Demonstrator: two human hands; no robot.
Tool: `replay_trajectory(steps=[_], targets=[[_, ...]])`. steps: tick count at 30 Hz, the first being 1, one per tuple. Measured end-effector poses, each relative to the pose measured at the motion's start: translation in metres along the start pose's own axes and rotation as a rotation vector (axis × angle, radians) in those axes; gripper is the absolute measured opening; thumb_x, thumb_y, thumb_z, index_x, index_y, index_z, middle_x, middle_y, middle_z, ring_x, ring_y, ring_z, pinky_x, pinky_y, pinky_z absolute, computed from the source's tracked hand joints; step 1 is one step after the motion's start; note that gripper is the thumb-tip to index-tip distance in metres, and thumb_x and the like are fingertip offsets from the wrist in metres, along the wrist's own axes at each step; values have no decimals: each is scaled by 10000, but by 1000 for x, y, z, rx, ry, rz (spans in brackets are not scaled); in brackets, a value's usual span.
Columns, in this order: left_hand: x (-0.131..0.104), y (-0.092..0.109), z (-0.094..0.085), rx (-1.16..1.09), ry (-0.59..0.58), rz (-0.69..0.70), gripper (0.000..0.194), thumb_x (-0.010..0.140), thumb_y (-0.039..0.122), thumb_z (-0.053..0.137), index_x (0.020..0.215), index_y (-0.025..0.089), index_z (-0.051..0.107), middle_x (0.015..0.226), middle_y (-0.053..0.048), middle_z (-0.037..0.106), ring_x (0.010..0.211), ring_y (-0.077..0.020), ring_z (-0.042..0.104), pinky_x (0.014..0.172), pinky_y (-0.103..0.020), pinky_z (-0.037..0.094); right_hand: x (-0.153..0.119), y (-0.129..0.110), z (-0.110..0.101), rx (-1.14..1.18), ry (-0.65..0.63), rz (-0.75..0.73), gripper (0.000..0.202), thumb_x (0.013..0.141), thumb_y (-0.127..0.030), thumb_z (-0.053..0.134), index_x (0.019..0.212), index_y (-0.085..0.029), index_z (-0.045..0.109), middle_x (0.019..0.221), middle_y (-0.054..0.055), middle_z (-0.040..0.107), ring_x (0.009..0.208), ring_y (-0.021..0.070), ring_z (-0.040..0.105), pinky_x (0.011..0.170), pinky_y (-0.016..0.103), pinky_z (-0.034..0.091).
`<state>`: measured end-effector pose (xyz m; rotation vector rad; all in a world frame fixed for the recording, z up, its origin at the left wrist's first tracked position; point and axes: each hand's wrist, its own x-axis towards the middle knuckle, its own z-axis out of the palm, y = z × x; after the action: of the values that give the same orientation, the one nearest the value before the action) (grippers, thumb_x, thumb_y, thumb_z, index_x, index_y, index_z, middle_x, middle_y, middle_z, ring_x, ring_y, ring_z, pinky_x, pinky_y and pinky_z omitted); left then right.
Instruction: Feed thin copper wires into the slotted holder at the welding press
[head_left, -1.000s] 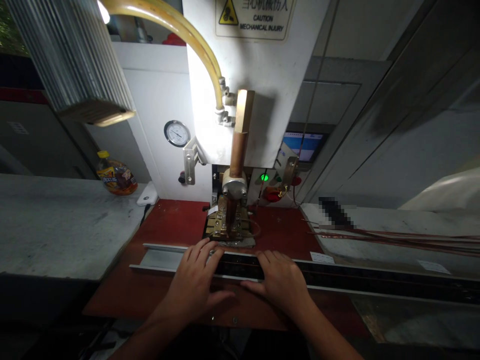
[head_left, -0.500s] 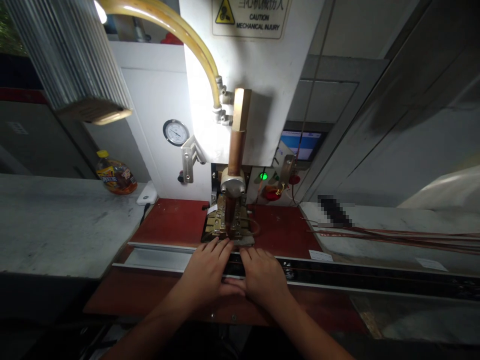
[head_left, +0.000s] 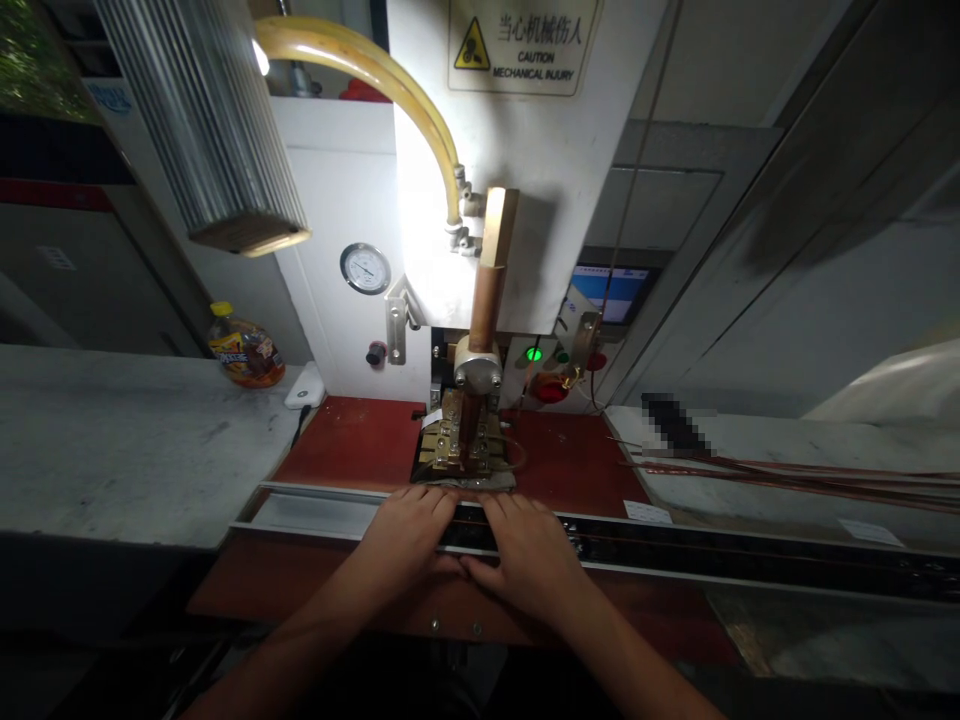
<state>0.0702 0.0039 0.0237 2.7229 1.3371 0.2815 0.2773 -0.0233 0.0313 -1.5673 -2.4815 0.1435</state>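
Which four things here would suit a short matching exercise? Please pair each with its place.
Things
1. Long pale-grey metal channel
2. Clear plastic bottle with yellow cap
3. Round white-faced dial gauge
4. Thin copper-coloured strips

Places
A. On the pale stone-like counter at left
B. On the pale counter at right
C. Under the bare left hand and bare right hand
D. On the upright white machine panel

Right pairs: 1-C; 2-A; 3-D; 4-B
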Motion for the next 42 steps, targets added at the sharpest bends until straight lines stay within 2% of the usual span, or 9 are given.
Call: replay_trajectory(steps=[5, 8, 15, 20, 28, 38, 42], targets=[[-7, -9, -2, -17, 4, 2, 783, 675, 646, 829, 1246, 173, 577, 1191, -127, 707, 1087, -323, 672, 944, -439, 523, -5, 8, -6, -32, -23, 12, 666, 798, -572, 765, 1293, -157, 604, 1190, 133, 686, 1076, 333, 616, 944, 463, 460], [-12, -13, -6, -26, 1, -6, 744, 680, 623, 841, 1228, 192, 583, 1196, -115, 708, 1090, -311, 675, 945, -424, 519, -7, 15, -11, -59, -45, 38, 722, 769, -621, 781, 1300, -166, 605, 1177, 136, 690, 1069, 341, 620, 945, 470, 458], [-14, -14, -13, -39, -33, -21, 717, 695, 578, 856, 1247, 203, 593, 1206, -111, 713, 1096, -311, 678, 947, -425, 526, -11, 27, -19, -75, -86, 68, 718, 741, -701, 772, 1223, -188, 632, 1125, 123, 710, 1043, 338, 645, 909, 440, 470], [-18, -20, -12, -41, -1, 5, 734, 705, 586, 843, 1272, 198, 586, 1255, -120, 702, 1116, -308, 672, 958, -427, 526, -10, 26, -18, -68, -109, 71, 674, 766, -737, 724, 1149, -187, 650, 1059, 106, 723, 999, 332, 665, 877, 433, 480], [-25, -37, -8, -28, 12, 8, 746, 754, 649, 775, 1314, 203, 567, 1196, -113, 709, 1062, -304, 673, 918, -428, 517, -4, 20, -12, -144, -88, 59, 667, 777, -753, 699, 1110, -177, 651, 1013, 121, 708, 956, 332, 665, 839, 431, 490], [-25, -29, -20, -52, -9, -30, 700, 777, 560, 808, 1337, 224, 557, 1235, -105, 702, 1089, -308, 663, 945, -441, 496, -1, 23, -5, -173, -63, -22, 668, 814, -752, 660, 1103, -149, 646, 1015, 137, 712, 933, 321, 679, 837, 425, 508], [-22, -23, -25, -50, 10, -27, 759, 728, 574, 843, 1341, 231, 557, 1219, -93, 705, 1086, -310, 654, 963, -452, 484, 0, 22, -5, -160, -74, -18, 654, 812, -744, 669, 1084, -150, 648, 1021, 142, 717, 939, 319, 686, 830, 413, 516]])
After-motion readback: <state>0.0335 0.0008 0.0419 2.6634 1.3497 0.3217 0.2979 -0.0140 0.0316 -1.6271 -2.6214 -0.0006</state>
